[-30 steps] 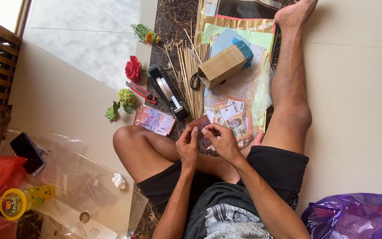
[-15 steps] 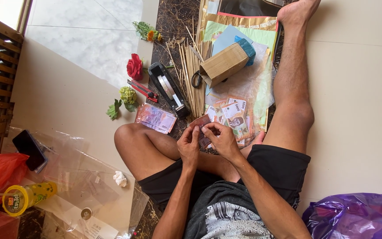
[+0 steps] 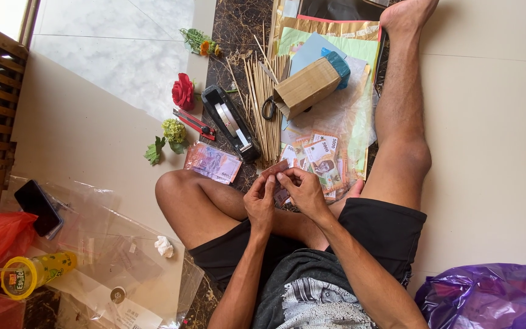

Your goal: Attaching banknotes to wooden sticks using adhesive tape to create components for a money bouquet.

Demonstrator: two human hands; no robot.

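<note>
Person sat on the floor [image 3: 494,152], one leg bent, the other stretched far. Left hand [image 3: 260,204] and right hand [image 3: 302,190] met over the lap, both closed in a pinch on a small folded banknote [image 3: 274,170], reddish-brown, held between the fingertips of the two hands. Just beyond the hands lay loose banknotes [image 3: 321,155] on clear plastic sheet. A separate stack of notes [image 3: 213,162] rested left of them, by the bent knee. Farther off: bundle of thin wooden sticks [image 3: 262,103], black tape dispenser [image 3: 232,122], cardboard box [image 3: 307,86], red cutter [image 3: 195,123]. Red artificial rose [image 3: 182,92] and green flower sprig [image 3: 171,134] at left. Near left: yellow bottle [image 3: 35,274], black phone [image 3: 38,207]. Purple plastic bag [image 3: 488,295] near right.
</note>
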